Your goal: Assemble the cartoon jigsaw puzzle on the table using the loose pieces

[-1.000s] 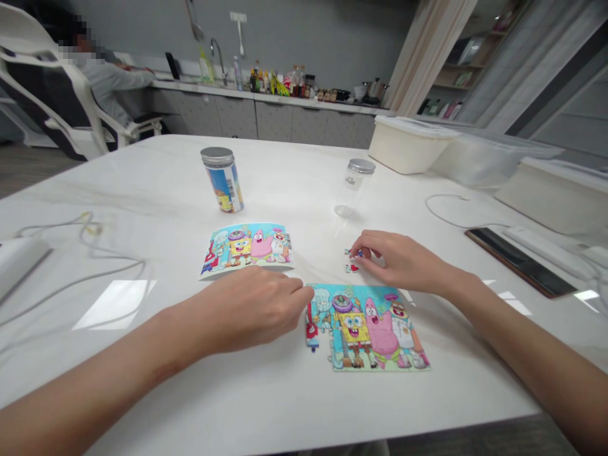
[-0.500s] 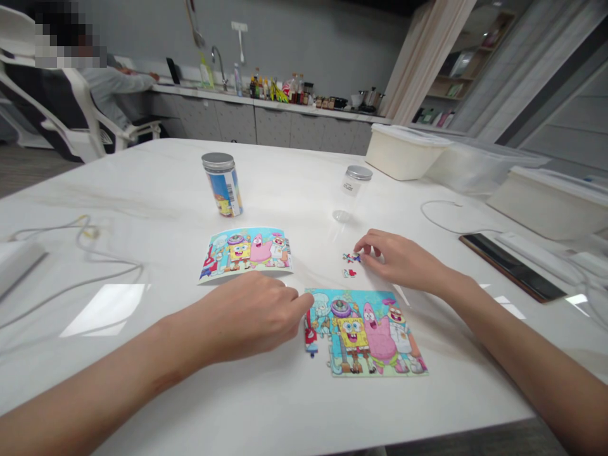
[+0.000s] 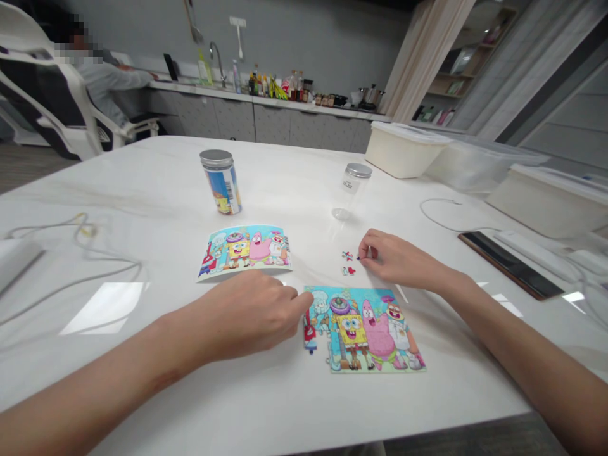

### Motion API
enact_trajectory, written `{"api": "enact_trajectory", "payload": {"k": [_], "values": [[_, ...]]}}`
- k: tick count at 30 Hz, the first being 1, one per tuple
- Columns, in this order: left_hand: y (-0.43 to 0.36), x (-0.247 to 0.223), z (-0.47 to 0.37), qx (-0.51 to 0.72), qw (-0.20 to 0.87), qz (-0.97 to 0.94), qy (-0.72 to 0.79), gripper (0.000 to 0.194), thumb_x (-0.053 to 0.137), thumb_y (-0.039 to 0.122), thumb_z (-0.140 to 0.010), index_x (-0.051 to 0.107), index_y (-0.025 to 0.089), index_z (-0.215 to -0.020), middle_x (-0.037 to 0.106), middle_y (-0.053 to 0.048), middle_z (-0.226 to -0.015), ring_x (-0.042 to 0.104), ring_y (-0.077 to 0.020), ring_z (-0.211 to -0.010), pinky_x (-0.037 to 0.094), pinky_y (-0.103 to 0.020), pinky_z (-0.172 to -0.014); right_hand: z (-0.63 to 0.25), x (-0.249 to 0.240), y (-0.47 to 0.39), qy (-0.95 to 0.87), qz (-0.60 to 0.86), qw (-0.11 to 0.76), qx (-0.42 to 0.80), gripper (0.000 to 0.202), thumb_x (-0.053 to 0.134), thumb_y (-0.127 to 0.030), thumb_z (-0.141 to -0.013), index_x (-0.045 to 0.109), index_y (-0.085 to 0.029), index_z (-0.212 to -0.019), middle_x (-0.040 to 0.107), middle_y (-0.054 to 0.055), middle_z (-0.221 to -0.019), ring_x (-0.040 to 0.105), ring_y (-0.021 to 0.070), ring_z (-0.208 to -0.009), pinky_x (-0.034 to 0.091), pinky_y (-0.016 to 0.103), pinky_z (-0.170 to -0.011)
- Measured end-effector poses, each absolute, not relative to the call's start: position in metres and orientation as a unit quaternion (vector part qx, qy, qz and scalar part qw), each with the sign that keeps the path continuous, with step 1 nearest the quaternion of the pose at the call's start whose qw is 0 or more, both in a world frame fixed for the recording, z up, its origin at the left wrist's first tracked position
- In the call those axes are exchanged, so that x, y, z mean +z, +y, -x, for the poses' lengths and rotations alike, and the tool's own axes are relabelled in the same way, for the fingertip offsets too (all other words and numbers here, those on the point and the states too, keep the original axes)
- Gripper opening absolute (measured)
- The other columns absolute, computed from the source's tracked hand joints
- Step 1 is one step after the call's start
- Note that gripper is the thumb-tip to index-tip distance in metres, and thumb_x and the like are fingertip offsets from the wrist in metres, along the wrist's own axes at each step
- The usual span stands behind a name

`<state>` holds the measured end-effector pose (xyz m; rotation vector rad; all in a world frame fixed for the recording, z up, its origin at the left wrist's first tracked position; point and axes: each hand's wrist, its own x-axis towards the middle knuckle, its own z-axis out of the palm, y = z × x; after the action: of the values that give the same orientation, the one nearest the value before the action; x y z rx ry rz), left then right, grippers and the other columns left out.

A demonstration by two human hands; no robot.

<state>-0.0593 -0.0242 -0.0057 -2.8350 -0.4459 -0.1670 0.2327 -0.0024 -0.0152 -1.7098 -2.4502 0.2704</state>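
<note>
A cartoon jigsaw puzzle [image 3: 375, 329] lies flat on the white table, with a gap at its lower left. My left hand [image 3: 259, 310] is closed, its fingers curled, and its fingertips press on the puzzle's upper left edge. Beyond the puzzle, my right hand [image 3: 389, 254] pinches a small puzzle piece [image 3: 359, 257]; only a dark bit of it shows at the fingertips. Just left of those fingers lie two loose pieces, a multicoloured piece [image 3: 348, 256] and a red and white piece [image 3: 348, 271]. A curved picture sheet [image 3: 247, 250] with the same scene rests behind my left hand.
A picture-wrapped jar [image 3: 222, 183] and a clear jar [image 3: 350, 190] stand farther back. Storage boxes [image 3: 403, 149], a dark phone-like slab [image 3: 510, 265] and cables are at the right. More cables [image 3: 109, 258] run along the left. A person [image 3: 107, 82] sits beyond the table.
My right hand has drawn slightly right, parting a piece from the multicoloured one, which now lies apart from the fingers. My left hand stays at the puzzle's edge.
</note>
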Motion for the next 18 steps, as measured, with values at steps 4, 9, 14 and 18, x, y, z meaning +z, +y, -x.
{"api": "enact_trajectory", "payload": {"k": [4, 9, 14, 18], "values": [[-0.0233, -0.0059, 0.0595, -0.053, 0.135, 0.977, -0.154, 0.014, 0.043, 0.018, -0.087, 0.046, 0.021, -0.074, 0.054, 0.003, -0.052, 0.046, -0.0142, -0.04, 0.012, -0.033, -0.041, -0.2332, -0.0149, -0.0019, -0.803, 0.58, 0.085, 0.106, 0.013, 0.053, -0.021, -0.077, 0.058, -0.019, -0.088, 0.063, 0.005, -0.087, 0.057, 0.0181, -0.073, 0.044, 0.033, -0.067], [-0.0232, -0.0051, 0.0586, -0.042, 0.14, 0.977, -0.157, 0.016, 0.041, 0.018, -0.088, 0.046, 0.02, -0.074, 0.055, 0.003, -0.053, 0.047, -0.0134, -0.041, 0.012, -0.034, -0.042, -0.2328, -0.0123, -0.0041, -0.782, 0.605, 0.077, 0.127, 0.016, 0.052, -0.02, -0.076, 0.061, -0.019, -0.089, 0.063, 0.005, -0.079, 0.057, 0.0184, -0.069, 0.044, 0.032, -0.063], [-0.0241, -0.0035, 0.0584, -0.04, 0.139, 0.977, -0.159, 0.015, 0.043, 0.017, -0.087, 0.047, 0.02, -0.073, 0.052, 0.003, -0.051, 0.043, -0.0131, -0.039, 0.009, -0.034, -0.042, -0.2341, -0.0133, -0.0039, -0.779, 0.61, 0.081, 0.12, 0.009, 0.055, -0.021, -0.074, 0.053, -0.019, -0.083, 0.062, 0.005, -0.078, 0.056, 0.0182, -0.067, 0.043, 0.032, -0.062], [-0.0249, -0.0029, 0.0588, -0.036, 0.138, 0.977, -0.159, 0.016, 0.042, 0.018, -0.088, 0.047, 0.02, -0.073, 0.053, 0.003, -0.052, 0.043, -0.0128, -0.04, 0.01, -0.034, -0.042, -0.2313, -0.012, -0.0046, -0.776, 0.606, 0.112, 0.136, 0.008, 0.055, -0.02, -0.074, 0.049, -0.021, -0.079, 0.061, 0.001, -0.07, 0.054, 0.0157, -0.061, 0.041, 0.03, -0.058]]}}
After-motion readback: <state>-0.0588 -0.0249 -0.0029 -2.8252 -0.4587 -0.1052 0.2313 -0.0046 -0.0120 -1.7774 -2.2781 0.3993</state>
